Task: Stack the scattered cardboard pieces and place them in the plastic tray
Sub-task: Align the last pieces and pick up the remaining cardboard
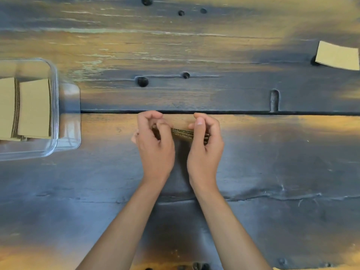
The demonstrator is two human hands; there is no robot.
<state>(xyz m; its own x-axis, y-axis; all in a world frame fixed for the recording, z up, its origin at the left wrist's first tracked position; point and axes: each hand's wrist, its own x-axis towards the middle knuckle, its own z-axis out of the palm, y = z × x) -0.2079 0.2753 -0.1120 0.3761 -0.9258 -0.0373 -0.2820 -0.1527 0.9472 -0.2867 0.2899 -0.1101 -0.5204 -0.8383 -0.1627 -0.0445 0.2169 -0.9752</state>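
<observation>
Head | cardboard stack (182, 133) pinched between left grip (154, 142) | right grip (204, 145)

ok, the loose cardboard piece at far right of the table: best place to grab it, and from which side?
Take the cardboard piece by its left edge, coming in from the left. That side seems to sit slightly off the table, judging by the dark shadow under it, so fingers could slip beneath. Its right edge runs out of view. Both hands are busy with the stack.

The dark, weathered wooden worktop (253, 162) shows worn orange-brown patches, round holes (142, 82), a long seam (233, 112) and perhaps a short slot (274, 100).
</observation>
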